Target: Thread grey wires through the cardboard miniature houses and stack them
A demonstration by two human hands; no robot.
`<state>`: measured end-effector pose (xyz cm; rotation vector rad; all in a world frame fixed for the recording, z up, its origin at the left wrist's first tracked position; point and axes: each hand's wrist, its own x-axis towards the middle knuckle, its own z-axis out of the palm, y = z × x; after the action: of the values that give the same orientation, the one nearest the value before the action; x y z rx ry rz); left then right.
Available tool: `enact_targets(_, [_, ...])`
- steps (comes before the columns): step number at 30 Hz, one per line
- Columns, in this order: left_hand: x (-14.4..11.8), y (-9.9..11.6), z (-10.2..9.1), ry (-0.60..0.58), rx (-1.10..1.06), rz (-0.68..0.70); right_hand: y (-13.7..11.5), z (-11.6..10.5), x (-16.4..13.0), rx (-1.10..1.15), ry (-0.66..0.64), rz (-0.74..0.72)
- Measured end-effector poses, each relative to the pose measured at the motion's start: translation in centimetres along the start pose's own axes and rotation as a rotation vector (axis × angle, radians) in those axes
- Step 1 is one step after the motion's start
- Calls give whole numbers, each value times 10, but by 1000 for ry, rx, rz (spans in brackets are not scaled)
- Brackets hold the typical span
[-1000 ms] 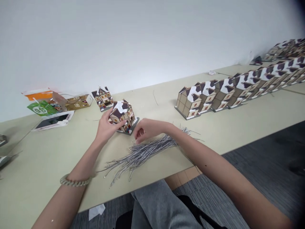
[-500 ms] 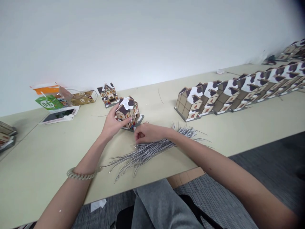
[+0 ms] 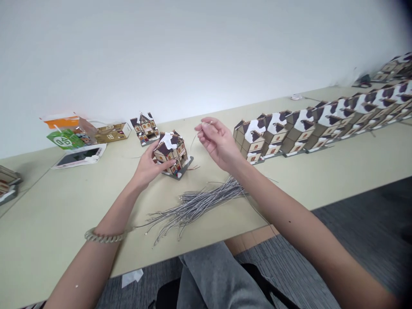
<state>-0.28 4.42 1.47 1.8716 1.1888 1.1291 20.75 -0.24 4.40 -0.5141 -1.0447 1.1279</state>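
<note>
A small cardboard model house point(image 3: 172, 152) with a brown roof and white snow patches stands on a grey base on the beige table point(image 3: 48, 214). My left hand point(image 3: 148, 165) grips its left side. My right hand point(image 3: 217, 141) is raised above the table to the right of the house, pinching one thin grey wire point(image 3: 195, 138) between fingertips. A loose bundle of grey wires point(image 3: 196, 204) lies on the table below both hands.
A long row of finished model houses point(image 3: 289, 128) runs to the far right. Another small house point(image 3: 145, 126), a flat cardboard box point(image 3: 111, 132), orange and green packaging point(image 3: 64, 131) and a white tray point(image 3: 79, 156) sit at the back left. The table's front edge is near my lap.
My right hand rose from the wire bundle with a single wire pinched in it and moved up beside the house. My left hand stayed on the house.
</note>
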Motion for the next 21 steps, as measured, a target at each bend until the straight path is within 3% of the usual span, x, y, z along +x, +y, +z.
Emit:
enact_targets(3, [2, 3, -10, -31, 12, -7, -1, 0, 2, 45, 83, 20])
enact_targets(6, [2, 9, -17, -10, 33, 48, 3, 0, 2, 84, 67, 42])
enact_targets(10, [-4, 21, -15, 135, 183, 359, 10, -2, 1, 73, 25, 43])
enact_targets(15, [-18, 35, 2, 237, 387, 685, 13, -6, 4, 99, 106, 33])
enact_targets(18, [-24, 37, 12, 259, 329, 713, 13, -6, 6, 152, 164, 58])
enact_targets(21, [-28, 38, 17, 322, 221, 638, 13, -7, 7, 150, 210, 74])
